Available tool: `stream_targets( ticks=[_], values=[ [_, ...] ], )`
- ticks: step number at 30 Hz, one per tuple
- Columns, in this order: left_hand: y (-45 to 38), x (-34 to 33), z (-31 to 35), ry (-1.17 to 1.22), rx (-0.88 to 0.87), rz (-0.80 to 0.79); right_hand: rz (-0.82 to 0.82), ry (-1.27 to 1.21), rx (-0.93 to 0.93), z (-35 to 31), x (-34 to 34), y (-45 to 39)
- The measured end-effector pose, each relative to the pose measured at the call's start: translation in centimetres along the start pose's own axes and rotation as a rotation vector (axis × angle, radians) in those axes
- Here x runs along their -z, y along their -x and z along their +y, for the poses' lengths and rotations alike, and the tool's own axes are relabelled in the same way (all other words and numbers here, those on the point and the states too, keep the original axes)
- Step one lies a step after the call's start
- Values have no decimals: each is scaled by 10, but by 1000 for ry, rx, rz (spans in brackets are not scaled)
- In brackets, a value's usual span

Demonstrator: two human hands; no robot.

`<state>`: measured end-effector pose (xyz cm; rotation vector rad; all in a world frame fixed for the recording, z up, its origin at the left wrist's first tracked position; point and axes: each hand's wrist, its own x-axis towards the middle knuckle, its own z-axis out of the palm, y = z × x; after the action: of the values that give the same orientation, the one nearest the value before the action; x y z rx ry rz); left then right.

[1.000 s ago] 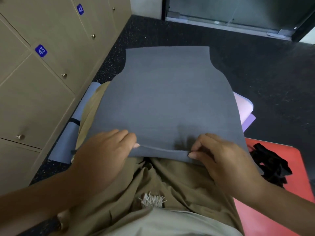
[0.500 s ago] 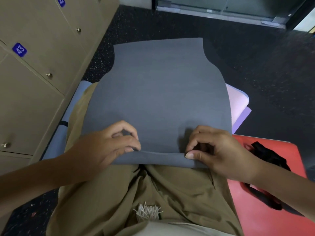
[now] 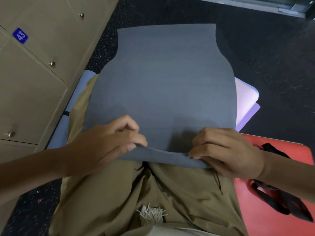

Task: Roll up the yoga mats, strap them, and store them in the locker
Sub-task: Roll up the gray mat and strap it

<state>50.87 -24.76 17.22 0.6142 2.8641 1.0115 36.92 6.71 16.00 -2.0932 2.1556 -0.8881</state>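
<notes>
Fingers of left hand [image 3: 109, 143] and right hand [image 3: 226, 150] pinch matte grey mat [image 3: 162, 79] edge (soft, folded over)

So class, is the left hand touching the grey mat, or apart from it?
Touching. The head view shows the left hand pinching the near edge of the grey mat, thumb on the turned-up fold.

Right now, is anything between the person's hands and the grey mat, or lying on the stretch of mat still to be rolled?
Nothing visible. The left hand and right hand already pinch the near edge of the grey mat, folded over across the lap. The mat's surface ahead is bare. The locker doors at the left are closed.
</notes>
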Motion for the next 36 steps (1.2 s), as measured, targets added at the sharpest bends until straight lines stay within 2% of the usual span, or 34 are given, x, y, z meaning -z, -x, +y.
stream_targets(
  ticks=[4,9,14,20,23,28,36],
  values=[
    [0,-1,-3,-51,-34,56,-22,2,67,7,0,1],
    [4,-2,-3,-236,-178,29,-17,42,147,9,-1,-2],
    [3,-4,0,-407,-183,-18,27,176,120,7,5,2],
    [6,-12,20,-709,-164,78,28,389,100,-9,7,6],
    [11,-22,35,-799,-99,160,11,484,0,-29,7,8],
    [12,-29,42,-729,10,247,75,552,-283,-55,3,2],
    [24,-41,55,-618,208,380,118,642,-462,-87,-24,6]
  ],
)
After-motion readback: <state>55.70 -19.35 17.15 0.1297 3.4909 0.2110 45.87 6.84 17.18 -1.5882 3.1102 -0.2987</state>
